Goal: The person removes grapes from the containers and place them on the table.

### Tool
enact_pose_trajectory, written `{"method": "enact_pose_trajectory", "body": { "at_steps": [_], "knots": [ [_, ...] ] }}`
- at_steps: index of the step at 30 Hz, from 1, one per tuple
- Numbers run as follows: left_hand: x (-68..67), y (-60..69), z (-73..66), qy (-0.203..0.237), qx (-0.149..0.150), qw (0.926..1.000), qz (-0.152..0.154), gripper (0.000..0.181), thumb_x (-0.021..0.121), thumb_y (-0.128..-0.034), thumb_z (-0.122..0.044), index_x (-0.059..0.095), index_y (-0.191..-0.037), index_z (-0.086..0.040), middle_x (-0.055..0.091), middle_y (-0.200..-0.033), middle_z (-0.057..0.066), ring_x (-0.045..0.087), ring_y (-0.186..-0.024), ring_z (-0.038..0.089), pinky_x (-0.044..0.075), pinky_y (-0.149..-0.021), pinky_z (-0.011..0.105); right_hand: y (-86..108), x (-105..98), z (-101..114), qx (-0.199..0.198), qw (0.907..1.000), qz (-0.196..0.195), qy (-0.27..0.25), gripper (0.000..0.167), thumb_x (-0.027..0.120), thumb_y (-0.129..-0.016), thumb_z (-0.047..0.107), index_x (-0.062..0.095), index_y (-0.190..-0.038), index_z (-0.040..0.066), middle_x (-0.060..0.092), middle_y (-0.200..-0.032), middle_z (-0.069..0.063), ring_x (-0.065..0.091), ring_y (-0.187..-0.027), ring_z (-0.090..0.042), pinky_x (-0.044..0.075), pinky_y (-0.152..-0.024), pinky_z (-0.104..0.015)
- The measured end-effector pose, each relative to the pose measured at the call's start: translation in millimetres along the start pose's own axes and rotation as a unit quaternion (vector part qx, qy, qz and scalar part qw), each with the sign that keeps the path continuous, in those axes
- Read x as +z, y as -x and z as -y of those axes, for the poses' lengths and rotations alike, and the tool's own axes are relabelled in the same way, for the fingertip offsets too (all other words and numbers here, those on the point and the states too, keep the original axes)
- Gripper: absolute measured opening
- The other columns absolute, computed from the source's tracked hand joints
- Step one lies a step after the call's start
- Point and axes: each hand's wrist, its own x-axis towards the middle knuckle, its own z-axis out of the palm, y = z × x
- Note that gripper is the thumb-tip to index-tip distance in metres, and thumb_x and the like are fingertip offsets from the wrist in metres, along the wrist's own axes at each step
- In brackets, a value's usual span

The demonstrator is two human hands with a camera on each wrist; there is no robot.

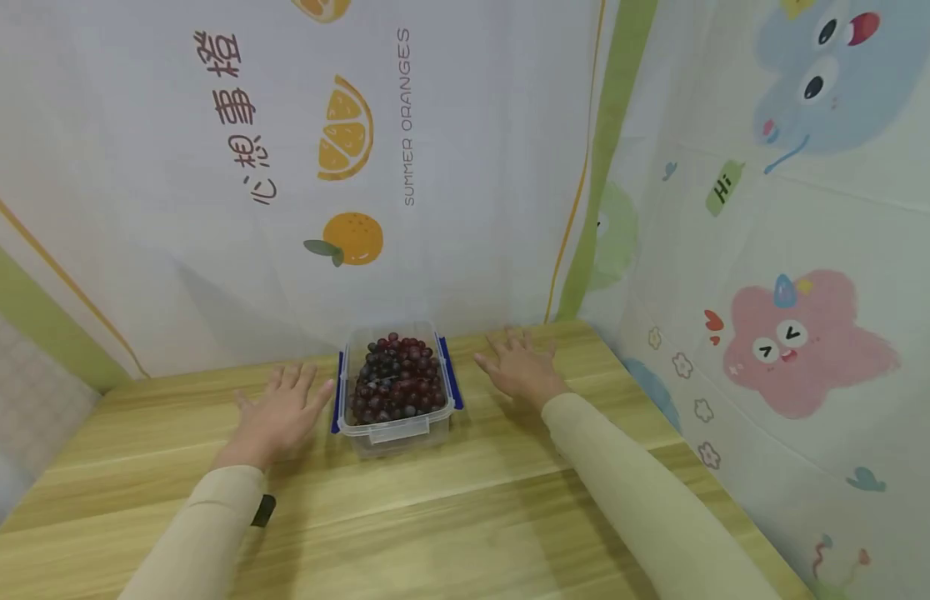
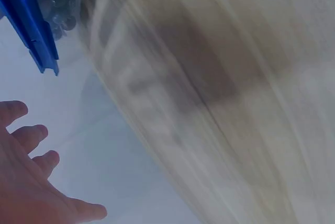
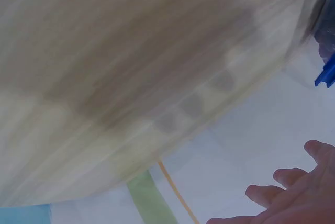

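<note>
Behind your wood-grain counter (image 1: 435, 521) stands a white backdrop (image 1: 472, 167) printed with oranges; cartoon figures, among them a pink star (image 1: 791, 350), cover the wall on your right. Near the far edge, between your hands, sits a clear plastic container (image 1: 400, 431) with blue side clips (image 1: 451, 373), full of dark grapes (image 1: 397, 383). Your left hand (image 1: 279, 412) is spread, palm down, just beside the container's left clip. Your right hand (image 1: 523, 368), its fingers also fanned out, is on the other side, apart from the container.
</note>
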Motion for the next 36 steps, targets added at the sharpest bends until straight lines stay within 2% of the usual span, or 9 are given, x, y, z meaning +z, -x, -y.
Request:
{"method": "enact_pose_trajectory", "body": {
  "at_steps": [6, 14, 18, 21, 24, 27, 30, 36],
  "knots": [
    [-0.4, -0.5, -7.2, 0.006, 0.008, 1.0000, 0.000, 0.092, 0.019, -0.1093, -0.071, 0.016, -0.171, -0.004, 0.007, -0.176, 0.031, 0.003, -0.161, 0.058, -0.008, -0.107, 0.093, 1.0, -6, 7, -0.013, 0.9997, -0.021, -0.001, 0.077, 0.017, -0.108, 0.074, 0.024, -0.171, 0.032, 0.008, -0.182, -0.011, 0.007, -0.167, -0.046, 0.005, -0.119, -0.086],
    [-0.1, 2.6, -19.7, 0.031, 0.019, 0.9993, 0.001, 0.088, 0.021, -0.1104, -0.069, 0.017, -0.171, -0.006, 0.011, -0.177, 0.028, 0.009, -0.162, 0.056, 0.000, -0.112, 0.091, 1.1, -15, 29, -0.033, 0.9994, -0.001, 0.000, 0.073, 0.020, -0.108, 0.073, 0.018, -0.172, 0.037, 0.003, -0.182, -0.007, 0.006, -0.167, -0.043, 0.008, -0.122, -0.081],
    [-1.4, 3.8, -26.8, 0.043, 0.028, 0.9987, 0.000, 0.090, 0.021, -0.1097, -0.071, 0.019, -0.171, -0.004, 0.017, -0.176, 0.027, 0.016, -0.160, 0.056, 0.005, -0.113, 0.089, 2.0, -22, 47, -0.060, 0.9982, 0.004, -0.004, 0.074, 0.023, -0.109, 0.071, 0.023, -0.172, 0.030, 0.010, -0.181, -0.012, 0.010, -0.167, -0.043, 0.017, -0.124, -0.079],
    [-1.0, 4.9, -33.1, 0.051, 0.040, 0.9979, -0.003, 0.092, 0.025, -0.1096, -0.071, 0.020, -0.170, -0.002, 0.021, -0.175, 0.029, 0.022, -0.159, 0.056, 0.010, -0.115, 0.087, 5.0, -25, 63, -0.087, 0.9961, 0.009, -0.001, 0.076, 0.030, -0.110, 0.069, 0.027, -0.171, 0.024, 0.020, -0.179, -0.014, 0.019, -0.166, -0.042, 0.024, -0.124, -0.075],
    [2.6, 10.3, -40.0, 0.068, 0.055, 0.9962, 0.002, 0.095, 0.031, -0.1093, -0.070, 0.017, -0.170, 0.001, 0.021, -0.174, 0.031, 0.024, -0.158, 0.057, 0.018, -0.120, 0.082, 11.2, -23, 77, -0.114, 0.9935, 0.001, 0.009, 0.076, 0.038, -0.109, 0.067, 0.031, -0.170, 0.023, 0.031, -0.176, -0.012, 0.031, -0.163, -0.038, 0.031, -0.124, -0.070],
    [6.7, 14.4, -47.0, 0.081, 0.043, 0.9957, 0.016, 0.106, 0.038, -0.1044, -0.077, 0.009, -0.170, 0.002, 0.016, -0.174, 0.033, 0.023, -0.157, 0.059, 0.024, -0.121, 0.076, 17.2, -22, 91, -0.143, 0.9895, -0.018, 0.014, 0.073, 0.048, -0.108, 0.064, 0.037, -0.167, 0.023, 0.041, -0.172, -0.009, 0.041, -0.158, -0.033, 0.036, -0.123, -0.065],
    [10.0, 14.3, -54.5, 0.072, 0.019, 0.9967, 0.032, 0.121, 0.043, -0.0974, -0.084, 0.001, -0.169, 0.003, 0.011, -0.174, 0.036, 0.026, -0.154, 0.063, 0.029, -0.119, 0.077, 22.9, -23, 103, -0.165, 0.9858, -0.023, 0.022, 0.068, 0.054, -0.107, 0.059, 0.044, -0.164, 0.023, 0.046, -0.169, -0.006, 0.046, -0.156, -0.030, 0.037, -0.123, -0.064],
    [20.8, 13.3, -65.0, 0.054, 0.000, 0.9979, 0.037, 0.142, 0.055, -0.0855, -0.092, -0.005, -0.167, 0.007, 0.008, -0.172, 0.040, 0.036, -0.150, 0.062, 0.024, -0.117, 0.081, 33.7, -18, 126, -0.158, 0.9874, 0.013, 0.007, 0.059, 0.067, -0.105, 0.046, 0.052, -0.159, 0.029, 0.049, -0.167, 0.001, 0.044, -0.157, -0.026, 0.030, -0.126, -0.068]
  ]
}}
